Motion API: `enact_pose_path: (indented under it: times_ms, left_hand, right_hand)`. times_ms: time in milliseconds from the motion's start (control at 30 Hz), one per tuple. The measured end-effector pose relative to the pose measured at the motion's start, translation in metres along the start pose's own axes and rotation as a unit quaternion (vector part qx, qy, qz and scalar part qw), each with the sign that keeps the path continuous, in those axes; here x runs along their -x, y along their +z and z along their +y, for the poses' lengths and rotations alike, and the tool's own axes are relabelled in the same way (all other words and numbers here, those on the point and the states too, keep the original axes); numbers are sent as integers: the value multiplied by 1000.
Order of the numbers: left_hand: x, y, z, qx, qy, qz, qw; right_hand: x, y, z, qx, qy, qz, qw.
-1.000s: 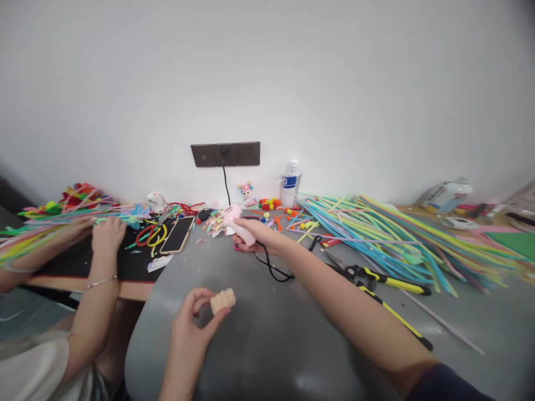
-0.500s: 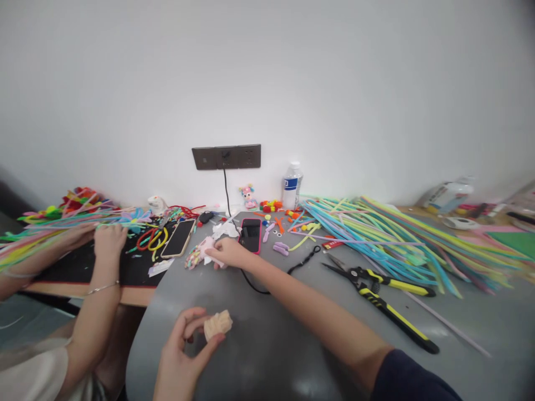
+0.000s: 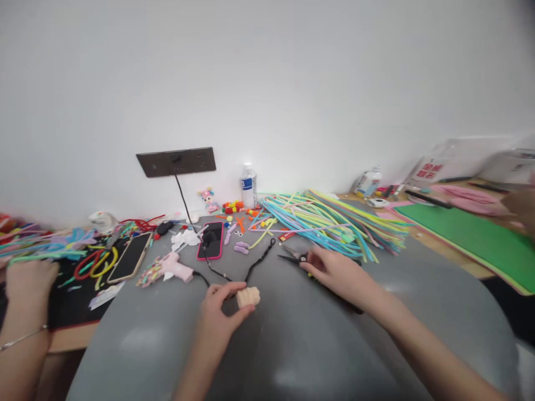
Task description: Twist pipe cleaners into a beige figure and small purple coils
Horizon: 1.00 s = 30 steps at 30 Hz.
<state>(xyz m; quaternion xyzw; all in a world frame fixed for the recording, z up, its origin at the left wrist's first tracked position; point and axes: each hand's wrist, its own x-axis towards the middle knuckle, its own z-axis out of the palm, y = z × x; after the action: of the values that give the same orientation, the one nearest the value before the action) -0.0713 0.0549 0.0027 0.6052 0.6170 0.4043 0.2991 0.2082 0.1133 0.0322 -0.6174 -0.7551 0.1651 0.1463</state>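
Note:
My left hand (image 3: 218,318) pinches a small beige fuzzy piece (image 3: 248,297) between thumb and fingers, just above the grey table (image 3: 292,345). My right hand (image 3: 336,274) lies curled over the handles of the black cutters (image 3: 292,257), whose blades stick out to the left of my fingers. A pink glue gun (image 3: 175,269) rests on the table left of my left hand, its black cord running toward the wall outlet (image 3: 175,161).
A pink-cased phone (image 3: 211,240) and a second phone (image 3: 129,257) lie behind the glue gun. Beyond my right hand are a heap of coloured pipe cleaners (image 3: 334,218) and a water bottle (image 3: 248,185). Green sheet (image 3: 472,239) at right. Another person's hand (image 3: 25,278) is at left.
My right hand set the pink glue gun down on the table and moved right onto the cutters. The view turned right. My left hand kept the beige piece.

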Motion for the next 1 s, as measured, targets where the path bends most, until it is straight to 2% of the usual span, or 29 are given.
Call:
enact_pose_path:
  times_ms: [67,133,267,367,500,667,1000]
  left_hand:
    - [-9,14,4,-6,12,-23,1000]
    - [-16,26,7,-15,23,-48,998]
    - [-25,41,15,-26,34,-85,995]
    - [-29,48,20,-32,55,-98,993]
    - [-31,55,20,-36,49,-101,993]
    - [-29,59,18,-49,37,-101,993]
    - [-30,62,3,-49,31,-105,993]
  right_hand:
    - [19,2,24,35,27,-10,999]
    - [32,10,37,55,21,1,998]
    - [43,24,47,85,-19,24,996]
    - [46,23,54,42,-19,24,999]
    - [54,18,61,-38,-13,16,999]
    - [62,22,59,-94,-32,6,995]
    - [54,31,61,-28,-106,22,994]
